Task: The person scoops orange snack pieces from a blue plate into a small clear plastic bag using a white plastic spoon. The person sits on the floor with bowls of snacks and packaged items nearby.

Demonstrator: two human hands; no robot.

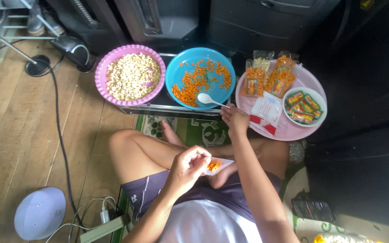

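Crinkly clear packet point(216, 165) — left hand's point(187, 167) grip

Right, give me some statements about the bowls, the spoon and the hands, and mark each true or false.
1. The pink bowl holds pale, whitish pieces. True.
2. The blue bowl is heaped to the brim. False: orange snacks lie scattered, with bare blue showing.
3. The right hand holds the white spoon. True.
4. The left hand lies flat on the floor. False: it holds a small clear bag with orange pieces over the lap.
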